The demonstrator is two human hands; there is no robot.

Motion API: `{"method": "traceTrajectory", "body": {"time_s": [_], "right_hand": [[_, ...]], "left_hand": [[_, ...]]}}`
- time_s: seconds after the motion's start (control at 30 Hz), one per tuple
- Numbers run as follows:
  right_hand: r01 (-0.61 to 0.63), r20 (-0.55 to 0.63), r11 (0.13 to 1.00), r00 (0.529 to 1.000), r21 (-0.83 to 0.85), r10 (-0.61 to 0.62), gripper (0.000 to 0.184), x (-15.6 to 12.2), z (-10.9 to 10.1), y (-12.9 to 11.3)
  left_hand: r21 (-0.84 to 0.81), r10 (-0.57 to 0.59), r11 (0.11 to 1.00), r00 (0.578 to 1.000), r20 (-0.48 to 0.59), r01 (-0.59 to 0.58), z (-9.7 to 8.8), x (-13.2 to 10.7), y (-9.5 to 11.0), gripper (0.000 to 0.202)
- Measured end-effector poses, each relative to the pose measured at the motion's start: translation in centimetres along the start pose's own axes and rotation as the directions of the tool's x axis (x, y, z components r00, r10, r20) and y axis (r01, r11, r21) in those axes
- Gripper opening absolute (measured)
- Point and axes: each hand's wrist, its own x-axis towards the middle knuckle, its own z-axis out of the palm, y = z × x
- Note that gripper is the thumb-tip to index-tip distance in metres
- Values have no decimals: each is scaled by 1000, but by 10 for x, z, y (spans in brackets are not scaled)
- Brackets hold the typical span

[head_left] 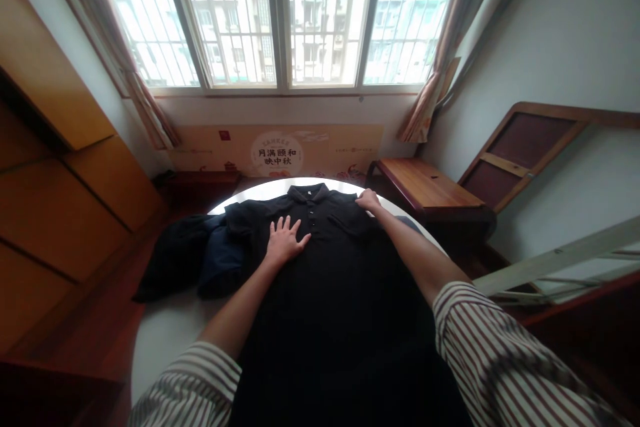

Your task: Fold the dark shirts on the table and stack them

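Head view: a black polo shirt (340,280) is lying front-up on a round white surface (160,333), its collar (309,193) pointing toward the far edge and its body running back to the near edge. The left hand (284,240) is resting palm-down on the chest of the shirt, just left of the button placket (313,217), with its fingers (287,223) spread flat and gripping nothing. The right hand (369,200) is lying on the shirt's shoulder near the far right edge of the surface; its fingers are curled against the fabric, but whether they are pinching it cannot be told. Both forearms are extending from striped sleeves (493,347). A pile of dark clothes (200,257) is sitting on the left edge of the surface, touching the shirt's sleeve. Beyond the far right edge, a low wooden table (425,187) is standing beneath a barred window (280,13).
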Motion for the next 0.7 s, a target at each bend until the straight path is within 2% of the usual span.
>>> {"method": "traceTrajectory", "body": {"time_s": [0.13, 0.23, 0.33, 0.4, 0.53, 0.7], "right_hand": [[15, -96, 997, 995, -71, -22, 35, 0, -4, 7], [99, -120, 988, 986, -118, -114, 41, -6, -1, 0], [256, -42, 955, 963, -146, -265, 50, -18, 17, -14], [315, 34, 935, 949, -162, -314, 61, -27, 33, -18], [278, 121, 936, 959, -217, -257, 80, -38, 51, -12], [270, 154, 925, 960, -267, -236, 82, -44, 42, -21]], "left_hand": [[-1, -3, 1000, 1000, 1, 3, -1, -1, 1, 78], [1, -2, 1000, 1000, 1, 2, -1, -1, 1, 78], [-5, 1, 1000, 1000, 1, -1, 0, -1, 0, 79], [-7, 4, 1000, 1000, -2, -4, 0, -1, 0, 79], [-9, 11, 1000, 1000, -8, -11, -1, -1, -1, 79], [-42, 10, 999, 1000, -13, -10, -3, -3, 1, 76]]}}
